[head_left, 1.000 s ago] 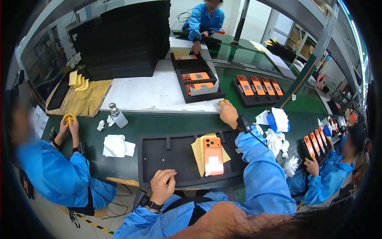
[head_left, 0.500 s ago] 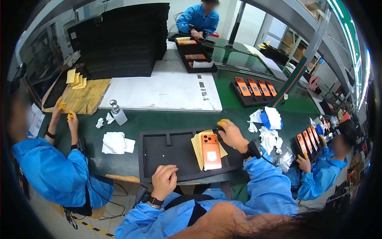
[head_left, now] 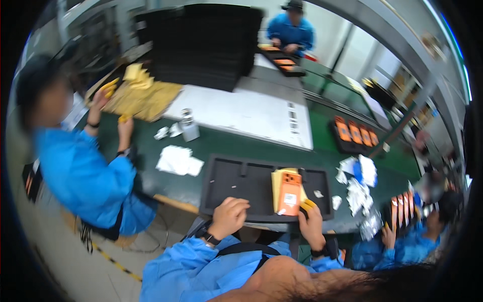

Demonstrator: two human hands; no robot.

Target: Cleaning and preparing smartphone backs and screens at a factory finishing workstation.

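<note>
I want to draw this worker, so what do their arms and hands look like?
Both arms wear bright blue long sleeves. The left hand is bare, with a dark band at the wrist, like a watch. The right hand has yellow covers on its fingertips and a dark band at the wrist too.

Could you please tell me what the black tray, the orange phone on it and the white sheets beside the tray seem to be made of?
The black tray looks like matte moulded plastic or foam, given its dull surface and pressed-in recesses. The orange phone seems smooth, hard plastic or coated metal; the blur leaves that open. The white sheets look like soft tissue or cloth wipes, since they lie crumpled and folded.
</note>
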